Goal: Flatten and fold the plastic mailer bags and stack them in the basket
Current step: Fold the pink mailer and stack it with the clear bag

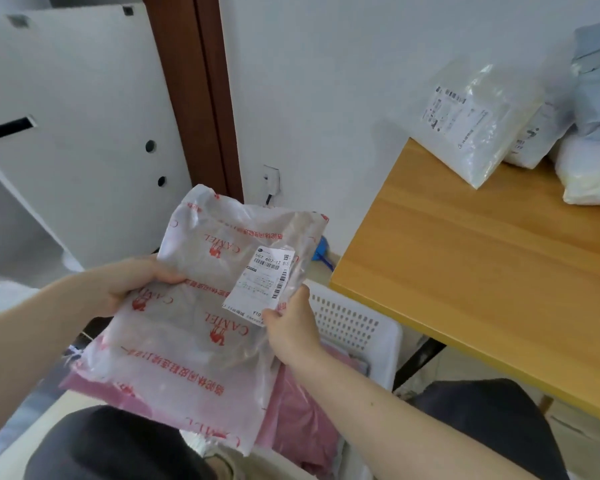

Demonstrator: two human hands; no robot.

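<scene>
Both forearms reach in from the bottom edge, with dark-clad knees below them, and between the hands hangs a white mailer bag (194,327) printed with red camel logos and red lettering, held up in the air above the basket rather than resting on anything. Largest of the surroundings is the wooden table (482,271) at right, its far end carrying a heap of more bags (478,123): clear and whitish ones with printed labels, and bluish ones cut off by the right edge of the view. Below the table's near corner stands the white perforated basket (354,323), mostly covered by the held bag and the right arm, so only its far wall and rim show; pink plastic bags (291,420) lie in and around it, though how many cannot be made out. On the held bag sits a white shipping label (262,282) with barcodes, its lower corner lifted. The left hand (132,285) grips the bag's left edge, thumb curled over the front and fingers hidden behind the plastic. The right hand (291,323) pinches the bag's right side at the label's lower corner, thumb on top and the other fingers tucked out of sight behind. Printing on the bag reads upside down and is partly blurred. A white panel with holes leans at far left.
</scene>
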